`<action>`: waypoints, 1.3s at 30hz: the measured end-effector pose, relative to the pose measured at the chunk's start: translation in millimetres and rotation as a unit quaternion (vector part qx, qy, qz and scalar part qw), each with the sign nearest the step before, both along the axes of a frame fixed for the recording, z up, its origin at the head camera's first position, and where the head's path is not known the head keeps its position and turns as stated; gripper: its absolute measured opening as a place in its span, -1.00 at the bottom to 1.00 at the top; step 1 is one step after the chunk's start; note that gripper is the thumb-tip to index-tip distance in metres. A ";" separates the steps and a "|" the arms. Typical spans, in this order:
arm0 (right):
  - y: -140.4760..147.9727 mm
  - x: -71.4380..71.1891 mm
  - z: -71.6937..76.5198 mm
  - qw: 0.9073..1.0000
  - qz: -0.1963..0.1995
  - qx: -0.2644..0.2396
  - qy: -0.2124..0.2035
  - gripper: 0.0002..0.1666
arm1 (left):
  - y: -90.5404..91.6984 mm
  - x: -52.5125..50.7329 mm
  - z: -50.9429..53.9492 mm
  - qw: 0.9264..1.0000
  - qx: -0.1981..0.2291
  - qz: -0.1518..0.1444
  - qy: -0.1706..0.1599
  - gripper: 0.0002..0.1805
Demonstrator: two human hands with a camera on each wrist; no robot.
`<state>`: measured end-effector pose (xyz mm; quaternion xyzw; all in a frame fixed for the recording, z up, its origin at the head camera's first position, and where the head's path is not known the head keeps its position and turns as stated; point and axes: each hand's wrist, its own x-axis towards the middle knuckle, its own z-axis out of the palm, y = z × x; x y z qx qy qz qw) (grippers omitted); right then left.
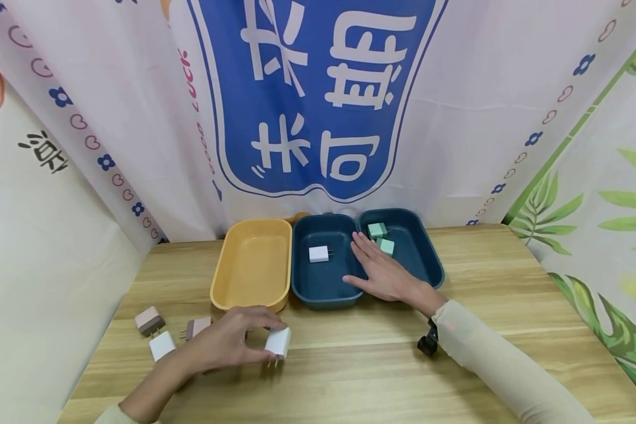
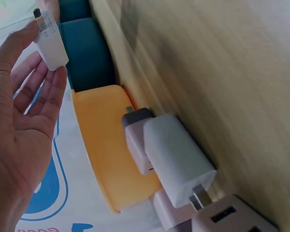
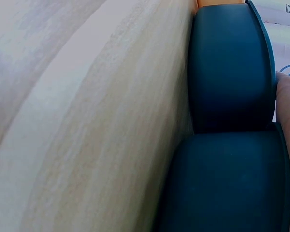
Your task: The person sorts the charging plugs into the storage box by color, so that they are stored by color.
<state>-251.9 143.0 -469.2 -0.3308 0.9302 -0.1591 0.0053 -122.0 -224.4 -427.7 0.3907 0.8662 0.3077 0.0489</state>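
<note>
My left hand pinches a white charger plug between thumb and fingers, above the table in front of the yellow bin. The charger's metal prongs point down toward the table in the head view. With fingers spread, my right hand lies across the adjoining rims of the middle blue bin and the right blue bin, holding nothing visible. Inside the middle bin is a white charger. Green chargers lie in the right bin, partly hidden by the right hand.
Left of my left hand, a pink-and-brown charger, another white charger and a second pink-and-brown charger lie on the wooden table. A printed curtain hangs behind the bins. A black wrist camera sits under the right wrist.
</note>
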 end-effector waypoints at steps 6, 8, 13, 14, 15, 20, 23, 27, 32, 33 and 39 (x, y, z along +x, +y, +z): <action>0.1 0.1 0.4 1.000 0.000 -0.004 -0.002 0.16 | 5.7 -2.4 7.8 1.000 0.005 0.018 0.002 -0.51; 0.0 0.0 0.6 1.000 0.000 -0.005 -0.003 0.16 | 7.6 -4.1 10.1 1.000 0.005 0.025 0.005 -0.50; 0.1 -0.2 0.7 1.000 0.001 -0.005 -0.001 0.16 | 11.9 -11.7 12.2 0.999 0.029 0.015 0.044 -0.54; 0.2 -0.1 0.7 1.000 0.001 -0.005 -0.001 0.16 | 12.7 -13.2 12.8 0.998 0.034 0.014 0.052 -0.54; 0.3 -0.1 0.6 1.000 0.000 -0.005 0.000 0.16 | 13.5 -14.8 13.3 0.997 0.038 0.012 0.060 -0.54; 0.4 -0.1 0.2 1.000 0.001 -0.005 0.000 0.17 | 18.4 -21.0 15.9 0.996 0.047 0.021 0.076 -0.52; 0.3 -0.5 -0.1 1.000 0.001 -0.005 0.001 0.17 | 21.9 -24.0 18.1 0.995 0.051 0.033 0.082 -0.51; 0.2 -0.8 -0.9 1.000 0.002 -0.005 0.003 0.17 | 25.5 -27.3 21.0 0.992 0.068 0.048 0.090 -0.52; 0.1 -1.0 -0.5 1.000 0.004 -0.005 0.004 0.17 | 27.7 -31.5 22.7 0.990 0.076 0.073 0.098 -0.52; 0.0 -0.9 -0.2 1.000 0.004 -0.006 0.003 0.17 | 27.9 -32.5 22.9 0.989 0.076 0.077 0.099 -0.52; 0.5 0.1 0.2 1.000 0.003 -0.007 0.002 0.16 | 30.2 -40.0 23.7 0.988 0.075 0.095 0.099 -0.52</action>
